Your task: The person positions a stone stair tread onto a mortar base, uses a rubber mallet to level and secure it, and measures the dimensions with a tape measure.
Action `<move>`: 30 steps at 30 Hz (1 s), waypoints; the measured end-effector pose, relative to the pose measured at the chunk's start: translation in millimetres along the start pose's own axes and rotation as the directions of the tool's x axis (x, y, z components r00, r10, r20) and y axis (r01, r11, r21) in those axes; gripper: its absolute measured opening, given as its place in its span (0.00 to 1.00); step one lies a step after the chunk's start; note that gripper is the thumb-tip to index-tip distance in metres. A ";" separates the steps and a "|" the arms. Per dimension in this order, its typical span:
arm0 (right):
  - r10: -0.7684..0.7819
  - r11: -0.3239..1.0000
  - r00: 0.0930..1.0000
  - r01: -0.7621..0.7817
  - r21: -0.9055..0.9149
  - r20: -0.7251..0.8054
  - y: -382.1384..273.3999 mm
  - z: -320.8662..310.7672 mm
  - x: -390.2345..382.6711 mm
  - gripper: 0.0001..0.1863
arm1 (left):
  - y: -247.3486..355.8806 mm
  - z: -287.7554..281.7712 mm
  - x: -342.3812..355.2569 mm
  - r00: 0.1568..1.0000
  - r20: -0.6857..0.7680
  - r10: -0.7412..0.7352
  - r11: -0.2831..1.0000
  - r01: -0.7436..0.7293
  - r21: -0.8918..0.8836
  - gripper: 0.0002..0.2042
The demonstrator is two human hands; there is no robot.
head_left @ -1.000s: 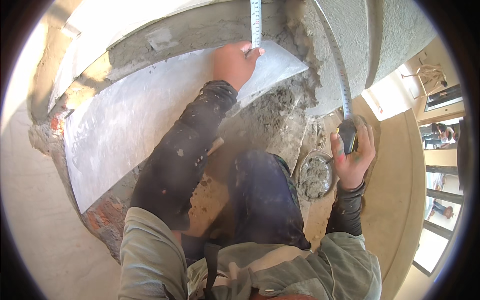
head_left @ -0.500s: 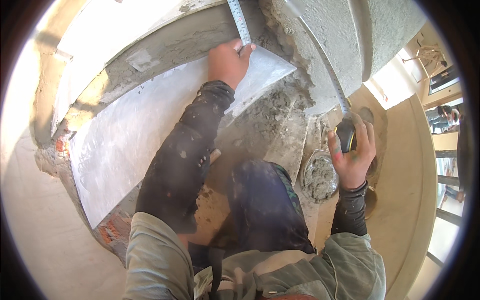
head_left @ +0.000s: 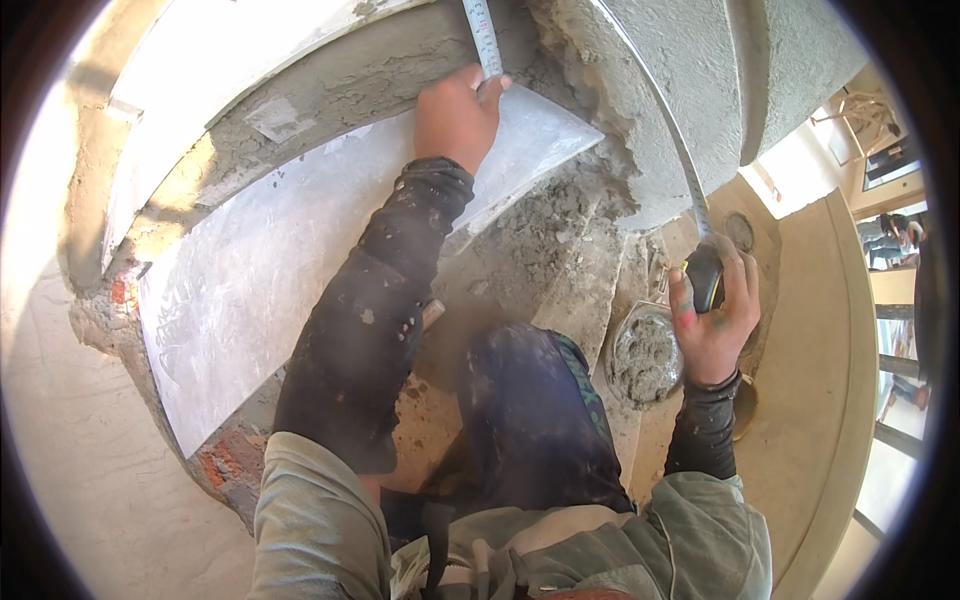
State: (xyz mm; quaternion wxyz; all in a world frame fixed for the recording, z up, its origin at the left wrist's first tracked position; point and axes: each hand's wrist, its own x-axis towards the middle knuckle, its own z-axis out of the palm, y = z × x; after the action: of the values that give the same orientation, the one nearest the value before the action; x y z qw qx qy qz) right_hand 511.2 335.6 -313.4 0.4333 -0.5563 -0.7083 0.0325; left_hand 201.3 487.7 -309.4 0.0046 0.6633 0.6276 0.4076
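My left hand presses the end of a tape measure blade onto the far edge of a pale stone slab laid on a curved step. The blade loops up out of view and comes back down along the rough cement riser to the dark tape measure case. My right hand is closed around that case, low on the right. My knee in dark, dusty trousers sits between both arms.
A metal pan of wet mortar lies by my right wrist. Loose mortar covers the step beside the slab. Exposed red brick shows at the step's near edge. Tan floor curves on the right, with a railing.
My head has tilted, so the whole scene shifted slightly. My left hand slid a little along the slab's far edge with the tape end. My right hand keeps holding the case.
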 end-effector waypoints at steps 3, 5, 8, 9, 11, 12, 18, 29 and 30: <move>0.006 1.000 1.000 -0.006 0.003 0.002 2.7 2.7 -2.9 0.28 | -0.3 1.9 1.2 1.000 -0.010 0.000 1.000 0.000 0.005 0.13; 0.013 1.000 1.000 -0.013 -0.001 0.005 4.3 3.4 -5.2 0.28 | 2.1 2.9 -0.5 1.000 -0.009 -0.012 0.999 0.013 0.034 0.13; 0.028 1.000 1.000 -0.028 -0.006 0.011 3.8 5.3 -8.5 0.28 | 0.6 2.1 -0.7 0.999 -0.036 0.007 0.999 -0.006 0.041 0.13; 0.028 1.000 1.000 -0.028 -0.011 0.012 4.3 5.4 -9.3 0.27 | 0.9 1.6 -0.6 0.999 -0.050 0.019 0.999 -0.017 0.035 0.13; 0.032 0.999 0.999 -0.032 -0.010 0.015 4.7 6.9 -9.7 0.27 | 1.3 0.0 -0.7 0.999 -0.044 0.007 1.000 -0.006 0.028 0.13; 0.034 0.999 0.999 -0.034 -0.008 0.020 5.1 7.2 -9.9 0.27 | 2.2 0.1 -0.9 0.999 -0.040 0.000 1.000 0.001 0.022 0.13; 0.034 0.999 0.999 -0.034 -0.014 0.026 4.8 10.2 -10.1 0.25 | 5.0 -1.4 -1.1 0.998 -0.036 -0.061 0.998 0.062 0.029 0.13; 0.013 0.999 1.000 -0.011 -0.053 0.024 5.5 10.1 -7.4 0.25 | 1.9 0.0 -0.3 0.997 -0.071 0.006 0.999 -0.004 0.035 0.13; 0.014 0.999 1.000 -0.012 -0.052 0.021 5.5 10.3 -7.3 0.25 | 1.8 0.0 -0.2 0.997 -0.072 0.004 1.000 -0.002 0.027 0.13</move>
State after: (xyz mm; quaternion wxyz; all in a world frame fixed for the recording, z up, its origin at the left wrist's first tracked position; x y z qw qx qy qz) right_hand 508.7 336.2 -326.9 0.4107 -0.5717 -0.7099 0.0228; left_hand 202.9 487.2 -308.6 -0.0275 0.6491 0.6317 0.4229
